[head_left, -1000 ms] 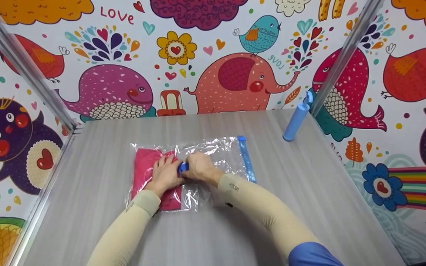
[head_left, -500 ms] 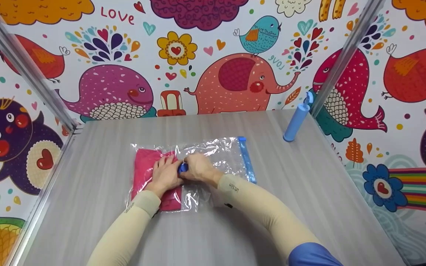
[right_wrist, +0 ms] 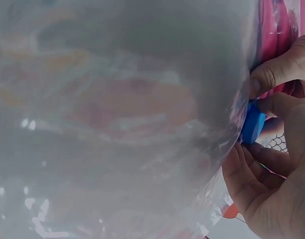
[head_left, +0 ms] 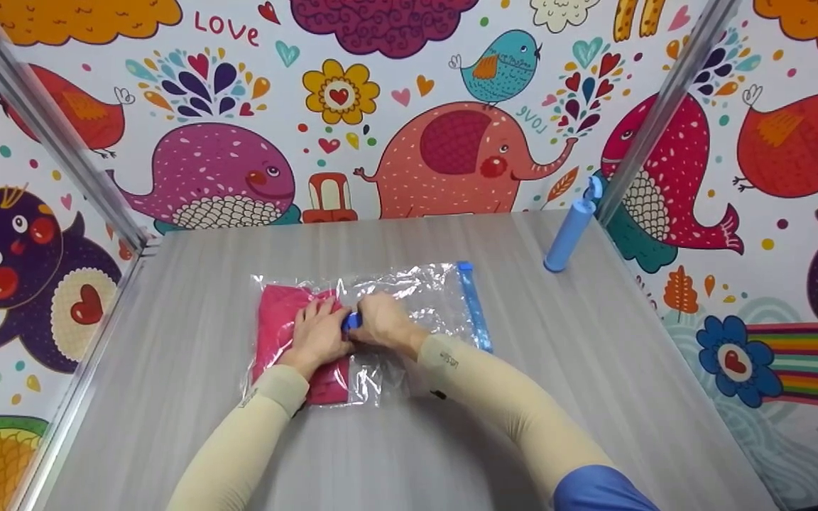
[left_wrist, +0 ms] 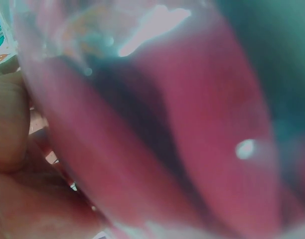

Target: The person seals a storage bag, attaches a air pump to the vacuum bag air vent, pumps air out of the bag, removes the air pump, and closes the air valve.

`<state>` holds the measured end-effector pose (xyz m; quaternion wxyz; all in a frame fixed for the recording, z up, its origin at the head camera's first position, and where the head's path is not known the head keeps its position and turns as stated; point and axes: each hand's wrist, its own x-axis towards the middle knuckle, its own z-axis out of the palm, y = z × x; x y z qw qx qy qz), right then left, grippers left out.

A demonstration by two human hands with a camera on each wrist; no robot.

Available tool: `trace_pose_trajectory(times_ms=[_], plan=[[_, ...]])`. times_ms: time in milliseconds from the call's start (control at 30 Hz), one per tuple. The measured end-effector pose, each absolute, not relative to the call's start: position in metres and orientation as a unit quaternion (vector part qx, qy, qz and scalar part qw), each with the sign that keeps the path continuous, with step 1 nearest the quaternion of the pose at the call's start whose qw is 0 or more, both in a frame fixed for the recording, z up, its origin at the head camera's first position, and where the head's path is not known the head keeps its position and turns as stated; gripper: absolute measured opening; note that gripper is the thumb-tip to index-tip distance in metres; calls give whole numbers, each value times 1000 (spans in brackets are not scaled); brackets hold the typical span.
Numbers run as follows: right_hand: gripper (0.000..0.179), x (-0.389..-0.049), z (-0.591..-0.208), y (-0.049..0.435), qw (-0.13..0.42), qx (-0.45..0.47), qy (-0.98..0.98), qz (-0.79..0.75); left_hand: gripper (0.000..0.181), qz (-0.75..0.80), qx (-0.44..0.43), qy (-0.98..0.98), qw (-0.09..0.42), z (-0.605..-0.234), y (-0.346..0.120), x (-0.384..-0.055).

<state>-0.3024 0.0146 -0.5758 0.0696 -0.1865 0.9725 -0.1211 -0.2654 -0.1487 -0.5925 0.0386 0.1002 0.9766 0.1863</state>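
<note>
A clear vacuum storage bag (head_left: 423,291) lies on the table with folded pink cloth (head_left: 277,312) inside its left part. My right hand (head_left: 384,323) pinches the blue valve cap (head_left: 352,323) near the bag's middle; in the right wrist view the cap (right_wrist: 253,123) shows between fingertips. My left hand (head_left: 320,330) lies over the cloth side and grips the bag film beside the valve, thumb and index finger on either side of the cap. Pink cloth (left_wrist: 212,119) under shiny film fills most of the left wrist view, with part of my left hand (left_wrist: 13,129) at its left edge.
A light blue hand pump (head_left: 566,238) stands upright at the table's back right. A blue zip strip (head_left: 476,312) with its slider runs along the bag's right end. Printed panels (head_left: 338,156) and metal posts (head_left: 47,121) border the grey wood-grain table (head_left: 189,270).
The blue cap's visible face shifts slightly under my right fingers from frame to frame. The left hand, the bag and the pump stay in place.
</note>
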Motion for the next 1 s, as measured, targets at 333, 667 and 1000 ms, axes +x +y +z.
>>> trace_pose_trajectory(times_ms=[333, 667, 1000], plan=[[35, -301, -578, 16, 70, -193, 967, -151, 80, 165, 97, 981, 39, -588, -147, -263], [28, -304, -575, 21, 65, -186, 965, -171, 81, 170, 95, 980, 46, -591, -149, -264], [37, -308, -569, 37, 54, -197, 955, -215, 81, 183, 101, 977, 40, -589, -147, -262]])
